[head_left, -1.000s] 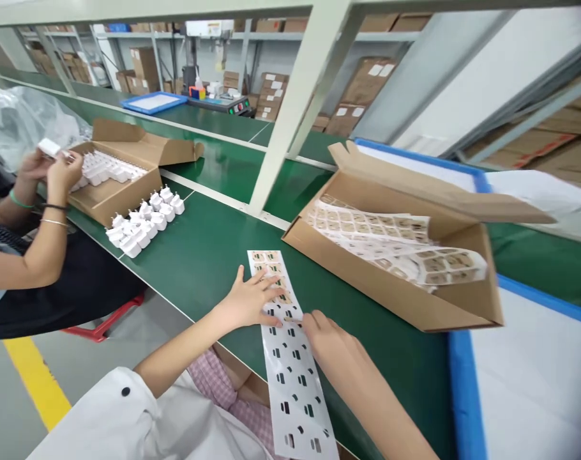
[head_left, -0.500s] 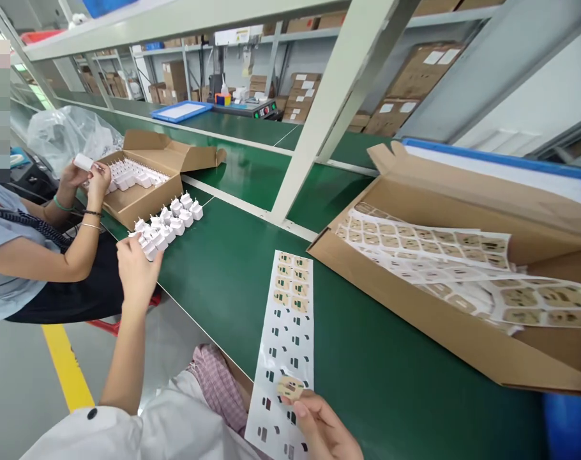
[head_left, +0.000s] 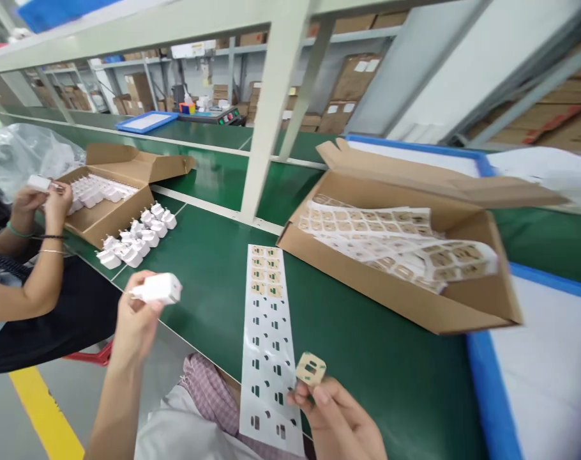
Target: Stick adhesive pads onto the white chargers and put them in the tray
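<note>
Between the fingers and thumb of my left hand (head_left: 140, 316) is a white plug adapter (head_left: 160, 289), lifted above the table edge. My right hand (head_left: 341, 415) pinches a tan sticker (head_left: 311, 368) with cut-out openings, held up right of a long white backing sheet (head_left: 266, 332). That sheet lies on the green table, with several tan stickers at its far end and bare cut-out marks along the rest. Several white adapters (head_left: 142, 239) stand in rows beyond my left hand.
An open cardboard box (head_left: 357, 278) with sticker sheets sits at the right. Another person's hands (head_left: 44, 201) hold a white piece at the left, beside a box of adapters (head_left: 92, 223). A metal post (head_left: 262, 128) rises mid-table.
My left hand has come back from the adapter rows with one adapter in it. My right hand has lifted the tan sticker off to the sheet's right side. The view has shifted rightward.
</note>
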### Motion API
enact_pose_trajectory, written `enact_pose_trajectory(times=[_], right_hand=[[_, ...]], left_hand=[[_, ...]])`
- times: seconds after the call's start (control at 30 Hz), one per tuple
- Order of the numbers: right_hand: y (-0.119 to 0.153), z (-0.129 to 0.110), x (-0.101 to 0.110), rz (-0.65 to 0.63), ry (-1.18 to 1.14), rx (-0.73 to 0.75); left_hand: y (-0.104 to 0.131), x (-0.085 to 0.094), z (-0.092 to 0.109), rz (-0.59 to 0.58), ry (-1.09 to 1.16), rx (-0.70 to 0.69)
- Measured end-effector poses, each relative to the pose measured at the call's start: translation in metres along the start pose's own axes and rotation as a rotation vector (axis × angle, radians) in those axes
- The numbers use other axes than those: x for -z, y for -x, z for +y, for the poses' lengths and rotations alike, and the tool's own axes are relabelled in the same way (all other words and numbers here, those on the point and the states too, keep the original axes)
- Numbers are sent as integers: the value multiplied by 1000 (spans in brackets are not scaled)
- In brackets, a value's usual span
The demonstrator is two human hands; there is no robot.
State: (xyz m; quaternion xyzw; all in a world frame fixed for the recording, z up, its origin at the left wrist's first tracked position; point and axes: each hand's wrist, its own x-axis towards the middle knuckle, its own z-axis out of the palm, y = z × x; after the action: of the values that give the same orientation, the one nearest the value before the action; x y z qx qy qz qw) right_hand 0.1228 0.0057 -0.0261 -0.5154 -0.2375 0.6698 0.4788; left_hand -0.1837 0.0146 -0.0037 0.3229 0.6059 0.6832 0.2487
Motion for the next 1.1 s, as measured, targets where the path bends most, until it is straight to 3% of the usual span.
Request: enact_pose_trajectory(times=[0.1, 0.2, 0.37, 0.53, 0.73, 0.9, 0.97, 1.03, 1.1], right_hand=[[15, -14, -23, -80, -210, 166], [24, -28, -43, -124, -395, 249], [26, -49, -43, -17, -628, 427], [29, -53, -27, -79, -593, 461], [30, -49, -4, 32, -405, 493], [28, -31, -7, 146, -453, 468], [26, -24, -13, 175, -457, 466], [24, -19, -18, 190, -462, 474], [20, -16, -23, 211, -480, 489]], left_hand=[[51, -63, -2, -346, 245, 138], [89, -103, -9, -575, 345, 186], [100, -130, -19, -788, 311, 86], [93, -142, -8, -1015, 34, -94], [96, -152, 3, -1075, 38, -240], [103, -160, -2, -999, 238, -137], [103, -162, -7, -1010, 184, -101], [101, -162, -13, -941, 57, -87], [100, -162, -19, -800, -44, -63]])
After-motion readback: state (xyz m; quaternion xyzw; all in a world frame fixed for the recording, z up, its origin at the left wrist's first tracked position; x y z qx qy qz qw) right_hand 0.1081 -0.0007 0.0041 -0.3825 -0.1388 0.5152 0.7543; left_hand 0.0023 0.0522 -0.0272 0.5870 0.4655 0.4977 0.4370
